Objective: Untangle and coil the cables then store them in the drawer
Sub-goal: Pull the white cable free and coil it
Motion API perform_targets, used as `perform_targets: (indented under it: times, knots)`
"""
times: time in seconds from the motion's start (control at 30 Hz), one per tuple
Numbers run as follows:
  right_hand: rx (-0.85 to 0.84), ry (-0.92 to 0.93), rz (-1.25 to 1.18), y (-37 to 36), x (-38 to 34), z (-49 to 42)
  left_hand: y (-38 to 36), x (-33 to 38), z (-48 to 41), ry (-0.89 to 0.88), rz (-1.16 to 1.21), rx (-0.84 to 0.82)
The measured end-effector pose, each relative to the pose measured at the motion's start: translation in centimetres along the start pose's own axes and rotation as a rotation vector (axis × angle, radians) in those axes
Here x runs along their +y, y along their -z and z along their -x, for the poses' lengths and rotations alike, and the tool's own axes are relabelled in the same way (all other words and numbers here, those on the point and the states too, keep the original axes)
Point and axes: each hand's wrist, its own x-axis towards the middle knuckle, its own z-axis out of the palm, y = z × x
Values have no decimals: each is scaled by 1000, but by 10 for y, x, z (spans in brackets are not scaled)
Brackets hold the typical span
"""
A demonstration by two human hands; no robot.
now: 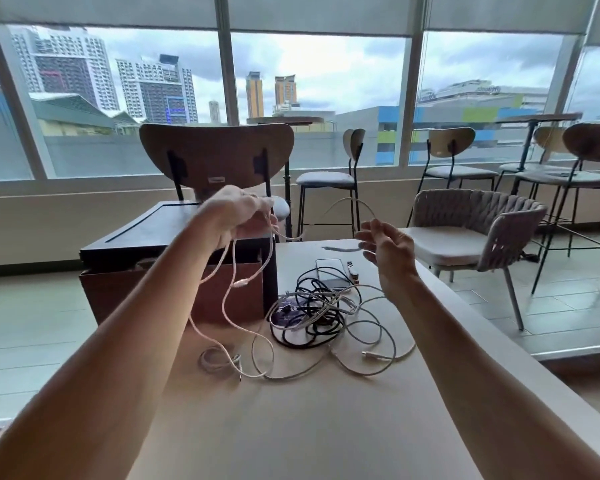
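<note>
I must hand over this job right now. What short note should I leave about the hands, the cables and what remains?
Left hand: raised, grips strands of the white cable, which hang down to the table.
Right hand: raised, pinches the same cable further along.
A tangled pile of black and white cables lies on the table beside a phone.
Done: nothing looks coiled or stored.
Left: free and coil this cable, sort the pile, then store all, probably in the dark cabinet left of the table.
</note>
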Motion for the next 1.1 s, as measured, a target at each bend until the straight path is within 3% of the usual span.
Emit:
perform_targets:
  times: [0.13,0.43,0.5,0.63,0.77,0.83,0.93,1.03,1.1]
  knots:
    - [47,-94,-267,6,-1,-4,2,-31,3,106,12,-89]
    - [27,-159,-499,8,-2,-8,5,-64,-3,150,-207,-49]
    - [-6,-148,-477,7,0,-7,4,-70,-5,50,-292,15]
    - [-68,-115,-449,6,3,-7,-6,-82,-9,-397,-720,46]
    - [-85,-101,-479,3,-1,-7,-28,-98,-10,-505,-813,-32]
    - [-43,-87,-485,5,-3,-10,-32,-100,-14,-530,-754,12]
    - [125,-58,-461,13,-1,-17,-27,-95,-16,-488,-361,0]
    - [320,-82,-246,25,12,-22,-21,-84,-12,-361,87,68]
    - [377,-95,-104,30,21,-19,-18,-82,-13,-301,126,119]
